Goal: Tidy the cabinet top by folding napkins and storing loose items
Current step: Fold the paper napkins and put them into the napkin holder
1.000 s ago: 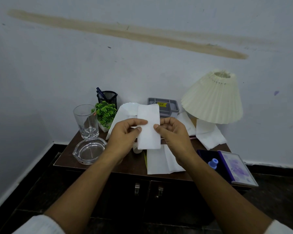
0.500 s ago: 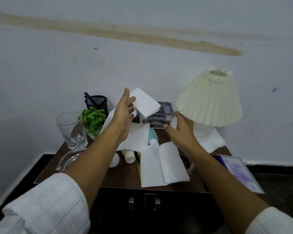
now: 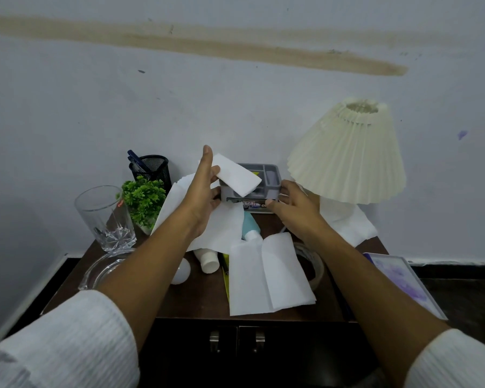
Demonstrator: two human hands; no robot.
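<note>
My left hand (image 3: 200, 191) holds a small folded white napkin (image 3: 237, 175) over the grey organizer box (image 3: 266, 177) at the back of the cabinet top (image 3: 202, 301). My right hand (image 3: 294, 207) touches the box's right front corner with fingers spread. A half-folded napkin (image 3: 266, 275) lies near the front edge. Another loose napkin (image 3: 219, 228) lies under my left wrist, and more napkins (image 3: 347, 222) sit under the lamp. A teal bottle (image 3: 248, 224), a white bottle (image 3: 207, 260) and a white bulb (image 3: 181, 271) lie between the napkins.
A pleated cream lamp (image 3: 350, 155) stands back right. A drinking glass (image 3: 105, 217), a glass ashtray (image 3: 101, 271), a small green plant (image 3: 143, 200) and a black mesh pen holder (image 3: 151, 169) crowd the left side. A purple-covered book (image 3: 401, 278) overhangs the right edge. Cabinet doors (image 3: 235, 343) are below.
My left hand carried the folded napkin from in front of me toward the grey box at the back. My right hand let go of it and reached to the box's front.
</note>
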